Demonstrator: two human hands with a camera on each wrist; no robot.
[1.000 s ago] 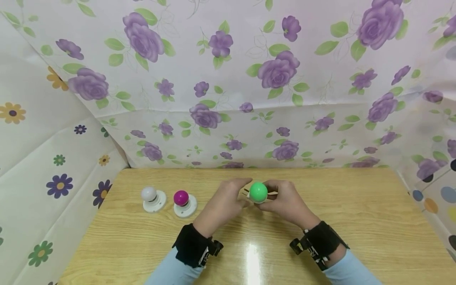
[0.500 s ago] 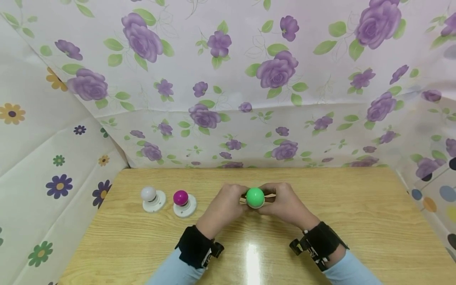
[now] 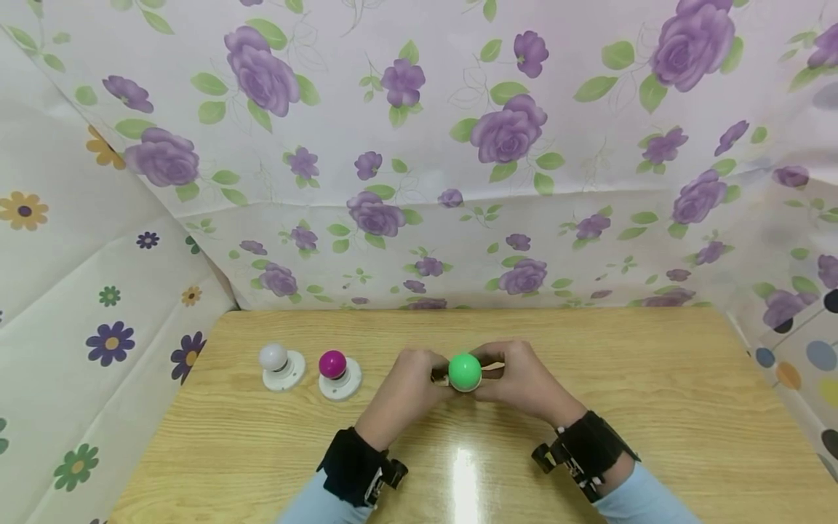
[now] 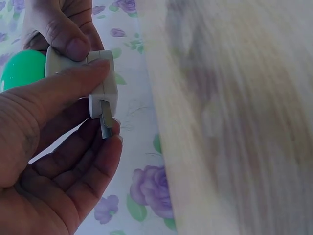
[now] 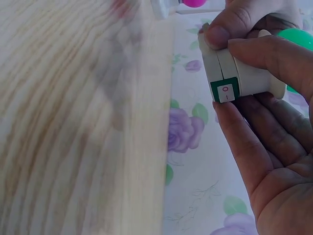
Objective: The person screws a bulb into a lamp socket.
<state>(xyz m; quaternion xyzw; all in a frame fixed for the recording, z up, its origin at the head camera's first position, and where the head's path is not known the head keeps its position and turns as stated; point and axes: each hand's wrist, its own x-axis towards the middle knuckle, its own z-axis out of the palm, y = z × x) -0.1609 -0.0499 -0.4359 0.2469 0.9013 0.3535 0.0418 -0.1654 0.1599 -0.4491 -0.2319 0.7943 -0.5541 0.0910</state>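
Note:
A green bulb (image 3: 465, 372) sits in a white plug-in lamp socket (image 5: 252, 78) held between both hands above the table. My left hand (image 3: 415, 386) grips the socket's prong end, its thumb on the white body and its fingertips by the flat metal prongs (image 4: 106, 120). From the other side my right hand (image 3: 520, 382) holds the same socket, thumb on the casing. One right fingertip touches the casing near a red-marked rocker switch (image 5: 226, 91) in a green surround. The bulb points up toward the head camera.
To the left on the wooden table (image 3: 655, 407), a white bulb (image 3: 273, 356) and a magenta bulb (image 3: 332, 364) stand in round white bases. A flowered cloth (image 3: 419, 247) rises behind the table's back edge.
My left hand has closed in from beside the socket and now grips its prong end. Both hands have brought the green bulb slightly left and nearer the body.

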